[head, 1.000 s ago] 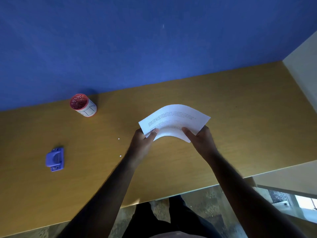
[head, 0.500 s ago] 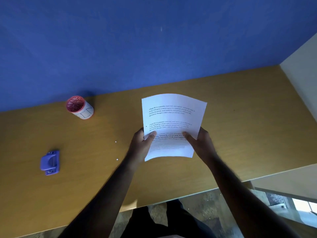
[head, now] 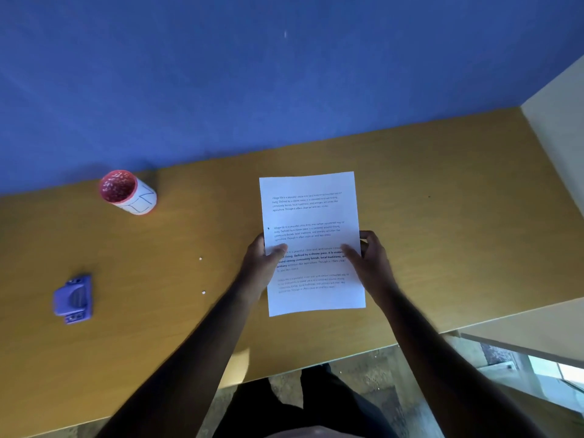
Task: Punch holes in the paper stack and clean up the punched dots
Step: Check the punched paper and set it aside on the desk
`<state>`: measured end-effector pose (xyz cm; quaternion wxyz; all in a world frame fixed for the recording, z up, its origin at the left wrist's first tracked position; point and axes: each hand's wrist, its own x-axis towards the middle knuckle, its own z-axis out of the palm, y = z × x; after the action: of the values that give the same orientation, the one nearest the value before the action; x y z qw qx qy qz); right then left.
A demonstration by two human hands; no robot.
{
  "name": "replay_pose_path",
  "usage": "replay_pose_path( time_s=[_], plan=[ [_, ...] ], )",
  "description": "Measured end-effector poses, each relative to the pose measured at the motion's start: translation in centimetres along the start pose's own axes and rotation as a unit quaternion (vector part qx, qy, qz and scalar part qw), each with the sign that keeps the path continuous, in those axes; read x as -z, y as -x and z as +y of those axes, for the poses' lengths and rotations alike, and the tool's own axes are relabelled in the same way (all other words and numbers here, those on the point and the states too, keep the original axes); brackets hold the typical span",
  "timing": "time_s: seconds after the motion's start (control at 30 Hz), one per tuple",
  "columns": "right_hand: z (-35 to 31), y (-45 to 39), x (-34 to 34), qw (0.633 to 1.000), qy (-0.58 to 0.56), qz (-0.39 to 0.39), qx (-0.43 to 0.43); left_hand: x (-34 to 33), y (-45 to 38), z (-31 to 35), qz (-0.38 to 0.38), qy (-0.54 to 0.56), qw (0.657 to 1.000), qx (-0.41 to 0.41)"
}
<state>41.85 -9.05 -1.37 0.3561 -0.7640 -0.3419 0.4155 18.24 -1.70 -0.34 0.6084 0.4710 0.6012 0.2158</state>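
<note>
Left thumb: the left hand lays its thumb flat on the printed face of the paper stack, other fingers hidden behind the sheets, pinching the left edge.
Right thumb: the right hand does the same on the right edge; a curled fingertip shows past the stack's side.
Paper stack: held in both hands above the wooden desk, printed side up, about level; a dark hole shows near its left margin.
Hole punch: well to the left of the stack, on the desk, nearer the person.
Cup: left of the stack and farther back, by the blue wall; white flecks lie inside.
Punched dots: two white specks on the desk between stack and punch.
Step in hand: likely squaring the sheets.
Doing it well: keep both pinches even, tap edges flush, then set the stack down clear of the dots.
</note>
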Motion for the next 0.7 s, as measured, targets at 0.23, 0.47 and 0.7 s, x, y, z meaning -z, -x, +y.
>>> replay_pose_path(
  time_s=[0.23,0.47,0.7],
  plan=[
    [0.5,-2.7,0.6,0.999,0.024,0.014,-0.015,-1.4,-2.1,0.3,0.001,0.014,0.999,0.035],
    [-0.3,-6.4,1.2,0.999,0.031,0.011,-0.023,-2.4,-4.9,1.3,-0.007,0.021,0.999,0.033],
    [-2.3,-10.2,1.3,1.0,0.028,0.006,-0.01,-2.8,-7.6,3.1,-0.012,0.018,1.0,0.018]
  ],
)
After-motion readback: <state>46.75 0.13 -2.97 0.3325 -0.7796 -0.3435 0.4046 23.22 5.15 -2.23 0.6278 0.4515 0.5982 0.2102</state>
